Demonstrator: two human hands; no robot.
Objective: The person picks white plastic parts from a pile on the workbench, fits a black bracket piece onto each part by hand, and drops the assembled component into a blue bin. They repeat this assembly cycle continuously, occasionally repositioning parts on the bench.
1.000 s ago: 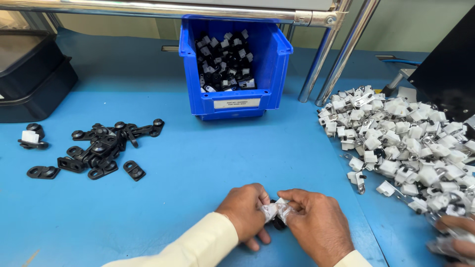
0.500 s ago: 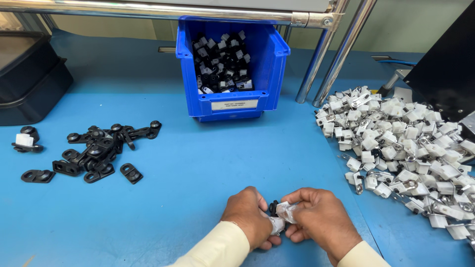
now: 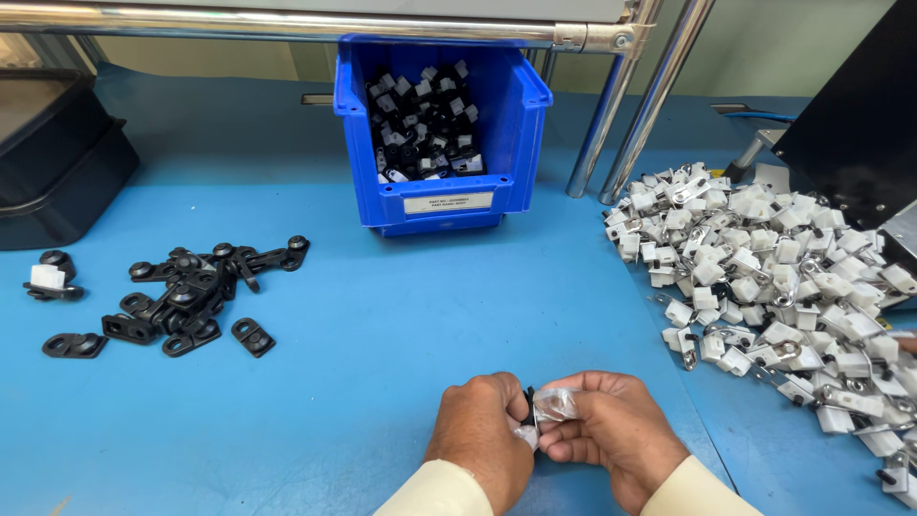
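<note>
Head view shows your left hand (image 3: 480, 435) and right hand (image 3: 611, 435) meeting low on the blue worktop (image 3: 382, 363), straight in front of the blue bin (image 3: 441, 196). Both grips are pressed onto a small white-and-black clip part (image 3: 546, 409), pinched between them. You appear to be seating the two pieces together; next calls for a firm, square squeeze. Since half a second ago, your hands sit much as before, the part turned slightly.

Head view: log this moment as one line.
left hand + right hand: pinch small black-and-white part | black brackets left | white clips right | blue bin behind
</note>
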